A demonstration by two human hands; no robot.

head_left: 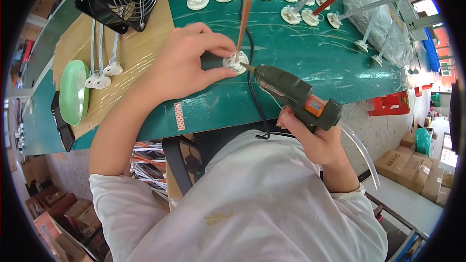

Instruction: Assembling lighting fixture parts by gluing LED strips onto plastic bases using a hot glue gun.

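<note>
The largest item is the green workbench top (296, 48), its surface scuffed and scratched. On its left lies a brown flat sheet (131, 58), bearing a black square fan with a round wire grille (109, 2) at the far end. A clear crumpled plastic bag (361, 7) rests at the far right. The right hand (323, 143) grips a dark green glue gun with an orange panel (291, 90), thumb along the handle; the other fingers are partly hidden, so their full closure cannot be told. A pale green oval plastic dish (74, 92) stands at the left. The left hand (187, 60) pinches a white round base (237, 68) between thumb and fingertip, on the bench just ahead of the person. A slim copper-coloured strip (245, 17) rises from it. The nozzle points at the base's right side (actual contact cannot be confirmed).
</note>
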